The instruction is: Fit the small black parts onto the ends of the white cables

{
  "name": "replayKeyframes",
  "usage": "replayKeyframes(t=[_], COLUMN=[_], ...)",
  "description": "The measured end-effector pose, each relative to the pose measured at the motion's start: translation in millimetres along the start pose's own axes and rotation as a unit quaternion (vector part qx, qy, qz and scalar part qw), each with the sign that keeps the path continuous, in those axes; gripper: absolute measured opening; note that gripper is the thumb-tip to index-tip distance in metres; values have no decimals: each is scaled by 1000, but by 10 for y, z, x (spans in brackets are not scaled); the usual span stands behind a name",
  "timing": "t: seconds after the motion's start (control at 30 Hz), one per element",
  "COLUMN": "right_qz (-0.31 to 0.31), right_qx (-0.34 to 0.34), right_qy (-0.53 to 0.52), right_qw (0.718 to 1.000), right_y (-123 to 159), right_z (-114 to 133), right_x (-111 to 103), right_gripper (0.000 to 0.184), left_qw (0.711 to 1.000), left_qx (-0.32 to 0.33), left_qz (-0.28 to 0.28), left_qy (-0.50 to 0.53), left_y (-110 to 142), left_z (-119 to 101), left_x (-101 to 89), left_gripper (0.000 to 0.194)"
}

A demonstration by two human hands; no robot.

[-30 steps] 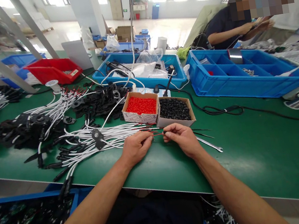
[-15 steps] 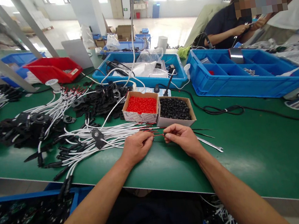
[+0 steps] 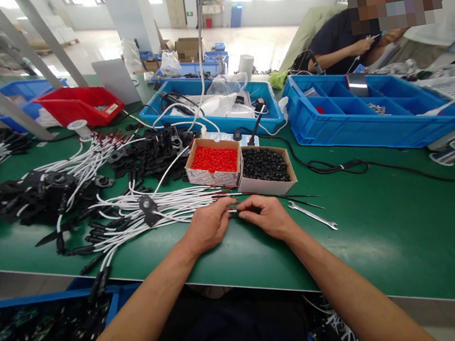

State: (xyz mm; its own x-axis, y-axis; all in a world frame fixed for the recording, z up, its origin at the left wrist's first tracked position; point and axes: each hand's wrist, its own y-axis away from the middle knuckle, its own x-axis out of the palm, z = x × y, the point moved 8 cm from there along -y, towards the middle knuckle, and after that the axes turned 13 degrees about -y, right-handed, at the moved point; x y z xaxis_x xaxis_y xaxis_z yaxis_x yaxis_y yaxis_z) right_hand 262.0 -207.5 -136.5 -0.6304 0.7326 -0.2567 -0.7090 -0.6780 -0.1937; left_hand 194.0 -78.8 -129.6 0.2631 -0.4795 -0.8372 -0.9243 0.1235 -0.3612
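Observation:
A white cable (image 3: 170, 217) runs through a flat black bracket (image 3: 148, 209) to my left hand (image 3: 208, 227), which is closed on it near its end. Just right of it, my right hand (image 3: 266, 217) pinches at the cable's tip; a small black piece shows at the fingertips, mostly hidden. The two hands almost touch. Behind them stand a carton of red caps (image 3: 214, 159) and a carton of small black parts (image 3: 265, 165). More white cables with stripped red and black wire ends lie beside my left hand. An open-ended wrench (image 3: 313, 215) rests right of my right hand.
A blue tray (image 3: 273, 109) with cords and plastic bags stands behind the cartons. Right of it is a divided blue bin (image 3: 376, 134). A red bin (image 3: 79, 106) and heaps of black brackets (image 3: 156, 152) are at left. A co-worker (image 3: 334, 43) sits across the table.
My right hand has moved left, closer to my left hand, with its fingertips now at the white cable's end. The red wire between the hands no longer shows. More of the wrench is visible.

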Motion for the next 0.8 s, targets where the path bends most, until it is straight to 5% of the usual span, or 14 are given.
replayKeyframes(t=[0.43, 0.8], right_qz=[-33, 41], right_qx=[-5, -160], right_qy=[71, 264], right_qw=[997, 950], right_y=[13, -3], right_z=[-21, 271], right_x=[-13, 268], right_gripper=[15, 17], left_qw=[999, 998], left_qx=[1, -8], left_qz=[33, 57], left_qy=[-23, -14], left_y=[21, 48], left_z=[13, -4], left_x=[36, 17], left_gripper=[17, 25])
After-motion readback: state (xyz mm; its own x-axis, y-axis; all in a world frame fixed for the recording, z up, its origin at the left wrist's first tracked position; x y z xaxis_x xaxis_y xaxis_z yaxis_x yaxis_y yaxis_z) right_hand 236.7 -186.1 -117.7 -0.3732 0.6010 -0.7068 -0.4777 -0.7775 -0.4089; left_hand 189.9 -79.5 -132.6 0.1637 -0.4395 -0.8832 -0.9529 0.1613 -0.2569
